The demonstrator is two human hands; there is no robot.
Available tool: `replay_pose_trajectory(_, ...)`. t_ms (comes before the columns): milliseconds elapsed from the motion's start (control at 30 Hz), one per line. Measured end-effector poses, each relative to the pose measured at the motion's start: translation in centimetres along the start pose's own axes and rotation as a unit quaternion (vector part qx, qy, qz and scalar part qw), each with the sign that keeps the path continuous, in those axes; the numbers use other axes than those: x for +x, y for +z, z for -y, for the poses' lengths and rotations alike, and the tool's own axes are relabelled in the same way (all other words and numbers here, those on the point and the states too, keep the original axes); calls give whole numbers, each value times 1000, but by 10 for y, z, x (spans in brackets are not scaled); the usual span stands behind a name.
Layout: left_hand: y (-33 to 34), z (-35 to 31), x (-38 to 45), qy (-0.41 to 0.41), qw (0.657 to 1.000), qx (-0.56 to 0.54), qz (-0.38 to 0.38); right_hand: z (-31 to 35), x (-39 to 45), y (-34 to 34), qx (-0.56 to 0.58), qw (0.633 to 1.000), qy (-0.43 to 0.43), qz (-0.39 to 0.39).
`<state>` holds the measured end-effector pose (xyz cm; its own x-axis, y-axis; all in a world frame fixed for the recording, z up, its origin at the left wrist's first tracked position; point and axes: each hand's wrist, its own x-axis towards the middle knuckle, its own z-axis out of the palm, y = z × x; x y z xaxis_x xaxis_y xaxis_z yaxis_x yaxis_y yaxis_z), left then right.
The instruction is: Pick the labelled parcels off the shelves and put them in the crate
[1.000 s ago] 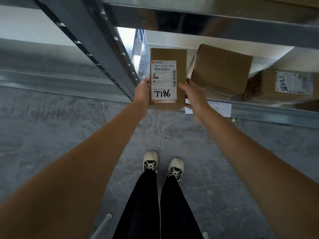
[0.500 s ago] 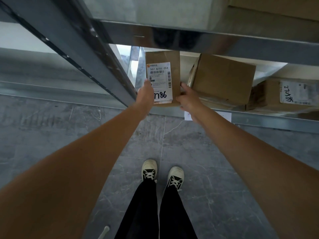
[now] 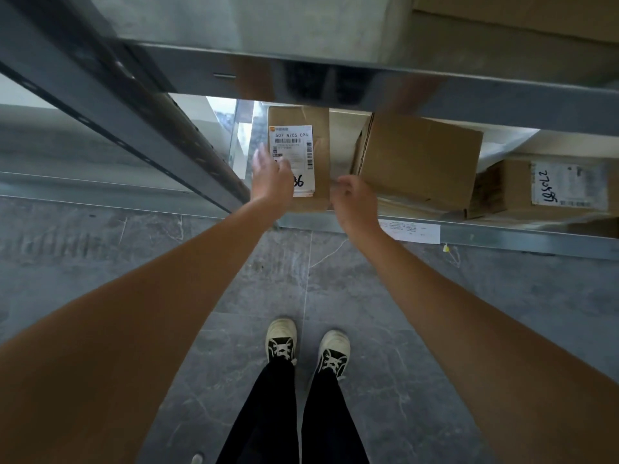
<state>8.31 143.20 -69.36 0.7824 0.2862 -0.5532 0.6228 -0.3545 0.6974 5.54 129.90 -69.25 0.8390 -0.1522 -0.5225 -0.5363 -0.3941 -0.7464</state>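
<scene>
A slim brown parcel (image 3: 320,155) with a white label reading 507 N705 094 lies at the left end of the lower metal shelf (image 3: 522,234). My left hand (image 3: 272,179) is over the label's lower left with its fingers stretched out, covering part of the handwritten number. My right hand (image 3: 355,204) is at the parcel's lower right corner with its fingers loosely curled and blurred; no grip on the cardboard shows. The crate is out of view.
A larger plain box (image 3: 422,162) stands just right of the parcel, and a labelled box (image 3: 549,189) farther right. An upper shelf beam (image 3: 368,82) overhangs the boxes; a slanted upright post (image 3: 134,108) is at left. Grey tiled floor and my shoes lie below.
Both hands gripped the parcel's sides a second ago and carried it deeper onto the shelf. Now their grip has loosened, the left fingers lying over the label, and the view has tilted down.
</scene>
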Motion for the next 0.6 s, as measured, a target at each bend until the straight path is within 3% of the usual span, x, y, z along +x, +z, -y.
replay_pose_trajectory(133,13,-18,-29,162,982,94,-7,-14,-19,-47,-51,964,-156,-208)
replay_pose_trajectory(200,28,-27,-41,190,978,81,34,-30,-14,-78,-72,945,-141,-285)
replay_pose_trajectory(267,45,-37,-50,179,979,47,82,-48,-6,-108,-70,939,-67,-329)
replay_pose_trajectory(333,62,-52,-60,111,987,-18,114,-62,0,-130,-44,945,15,-323)
replay_pose_trajectory(433,82,-67,-71,-23,984,-98,144,-69,5,-148,12,963,89,-256)
replay_pose_trajectory(533,92,-61,-75,-75,982,-70,156,-67,7,-156,122,967,174,-139)
replay_pose_trajectory(600,94,-53,-76,-88,985,-57,137,-67,5,-160,160,957,216,-106)
